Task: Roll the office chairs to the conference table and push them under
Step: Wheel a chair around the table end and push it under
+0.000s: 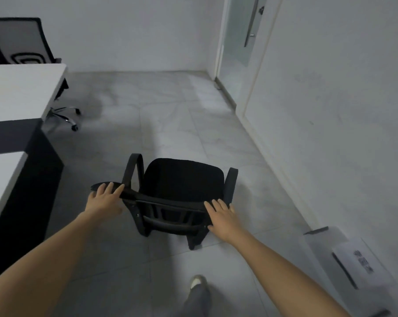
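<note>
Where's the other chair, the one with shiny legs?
In the head view it is far off on the left: the mesh-back chair stands behind the white table, near the back wall.

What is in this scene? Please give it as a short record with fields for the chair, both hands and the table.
chair: black office chair stands apart from the table, not yet under it
left: left hand rests with straight fingers on the backrest top
right: right hand rests likewise at the other end
table: conference table, white-topped, at the left
other: second chair at the table's far side; glass door ahead
</note>
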### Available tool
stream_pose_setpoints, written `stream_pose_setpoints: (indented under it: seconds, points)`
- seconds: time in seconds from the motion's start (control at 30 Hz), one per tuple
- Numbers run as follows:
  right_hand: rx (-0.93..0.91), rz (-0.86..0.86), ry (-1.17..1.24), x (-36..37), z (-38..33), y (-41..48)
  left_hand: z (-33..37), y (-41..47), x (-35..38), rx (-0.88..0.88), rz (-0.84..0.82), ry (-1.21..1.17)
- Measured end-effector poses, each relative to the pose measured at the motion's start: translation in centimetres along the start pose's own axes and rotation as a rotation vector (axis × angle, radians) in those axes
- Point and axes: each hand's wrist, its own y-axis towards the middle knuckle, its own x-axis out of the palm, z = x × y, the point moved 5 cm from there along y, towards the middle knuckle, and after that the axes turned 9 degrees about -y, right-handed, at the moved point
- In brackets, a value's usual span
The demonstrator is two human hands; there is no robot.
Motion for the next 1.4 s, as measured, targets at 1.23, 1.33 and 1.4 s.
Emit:
stream_pose_setpoints:
  seconds: [1.23,1.33,1.4]
  points:
    - [-0.911,-0.175,-0.615,-7.0,21.4,25.9,26.1,-3.2,8.7,-0.481,-0.049,-0.315]
    - [-0.955,-0.123,-0.617,-7.7,20.5,27.6,27.1,-3.2,9.6,-0.602,-0.037,-0.375]
    - [-0.988,-0.110,-0.638,-8.4,19.8,28.7,27.3,-2.9,9.7,-0.639,-0.041,-0.403]
